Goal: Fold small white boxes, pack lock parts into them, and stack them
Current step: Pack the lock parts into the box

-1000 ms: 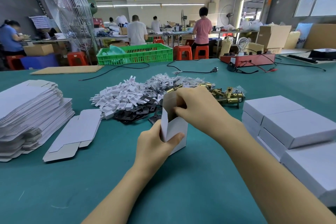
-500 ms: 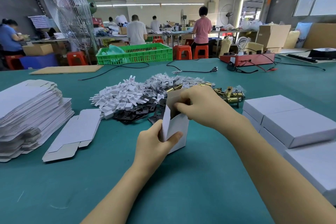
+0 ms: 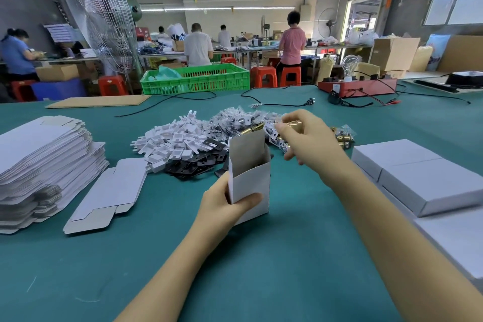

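My left hand (image 3: 222,206) grips a small white box (image 3: 251,185) standing upright on the green table (image 3: 287,256), its top flap raised and the top open. My right hand (image 3: 308,138) is behind and to the right of the box, over the parts pile, with its fingers curled round a brass lock part (image 3: 294,123). Behind the box lie white plastic pieces (image 3: 172,141), black metal plates (image 3: 198,165), small bagged parts (image 3: 235,117) and more brass parts (image 3: 342,136). Closed white boxes (image 3: 418,178) are stacked at the right.
A tall stack of flat box blanks (image 3: 39,159) sits at the left, with one loose blank (image 3: 109,193) beside it. Farther back are a cardboard sheet (image 3: 99,100), a green crate (image 3: 196,81), a black cable with plug (image 3: 287,104) and a red device (image 3: 358,86). People work at far benches.
My right hand has left the box's open top and moved back and to the right onto the brass parts. My left hand still holds the box upright.
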{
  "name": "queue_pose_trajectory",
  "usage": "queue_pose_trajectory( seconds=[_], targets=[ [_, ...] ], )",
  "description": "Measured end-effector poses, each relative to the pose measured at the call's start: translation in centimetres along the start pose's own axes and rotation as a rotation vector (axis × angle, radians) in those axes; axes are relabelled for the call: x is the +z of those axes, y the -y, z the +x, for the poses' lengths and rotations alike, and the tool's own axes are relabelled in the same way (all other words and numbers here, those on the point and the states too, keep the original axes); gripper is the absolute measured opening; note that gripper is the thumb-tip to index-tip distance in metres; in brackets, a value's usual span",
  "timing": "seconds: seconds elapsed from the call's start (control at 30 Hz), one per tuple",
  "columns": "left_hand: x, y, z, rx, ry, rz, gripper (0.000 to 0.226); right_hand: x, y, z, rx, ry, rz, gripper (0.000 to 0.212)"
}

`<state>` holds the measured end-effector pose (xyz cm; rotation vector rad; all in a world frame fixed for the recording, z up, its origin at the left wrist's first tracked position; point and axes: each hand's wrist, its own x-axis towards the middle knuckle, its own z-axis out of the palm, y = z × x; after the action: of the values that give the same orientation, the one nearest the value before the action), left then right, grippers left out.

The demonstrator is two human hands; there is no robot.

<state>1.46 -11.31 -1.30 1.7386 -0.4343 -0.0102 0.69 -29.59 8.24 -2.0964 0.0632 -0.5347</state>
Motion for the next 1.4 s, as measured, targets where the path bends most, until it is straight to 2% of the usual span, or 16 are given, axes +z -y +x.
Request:
queue_pose_trajectory(
  seconds=[0.1,0.27,0.4,0.43,0.47,0.57,0.6,0.8,1.23,1.4],
  targets=[
    [-0.1,0.2,0.3,-0.023,0.009,-0.053,0.037,1.6,-2.4,0.2,0.081,0.011,-0.051,0.038],
    [-0.3,0.3,0.6,-0.071,-0.002,-0.057,0.042,4.9,-6.2,-0.9,0.206,-0.023,0.030,0.035],
    [-0.3,0.3,0.5,-0.079,0.007,-0.044,0.046,6.5,-7.3,-1.8,0.073,0.055,-0.176,0.050],
    [-0.3,0.2,0.5,-0.083,0.008,-0.045,0.047,6.6,-7.1,-2.0,0.035,0.092,-0.159,0.051],
    [-0.3,0.2,0.5,-0.087,0.008,-0.049,0.049,6.6,-6.8,-2.0,0.026,0.144,-0.069,0.053],
    [-0.3,0.2,0.5,-0.088,0.017,-0.066,0.052,6.5,-5.8,-2.4,0.181,0.390,0.438,0.065],
    [-0.3,0.3,0.5,-0.085,0.012,-0.066,0.051,6.5,-5.8,-2.4,0.190,0.444,0.538,0.066],
    [-0.4,0.4,0.6,-0.098,0.014,-0.041,0.040,6.2,-6.0,-2.8,0.034,0.441,0.526,0.029],
    [-0.3,0.4,0.7,-0.079,0.022,-0.058,0.048,6.2,-6.4,-2.8,0.055,0.461,0.628,0.022],
    [-2.0,-0.3,0.2,-0.079,0.144,-0.196,0.057,6.1,-6.4,-2.7,0.071,0.465,0.638,0.025]
  ],
)
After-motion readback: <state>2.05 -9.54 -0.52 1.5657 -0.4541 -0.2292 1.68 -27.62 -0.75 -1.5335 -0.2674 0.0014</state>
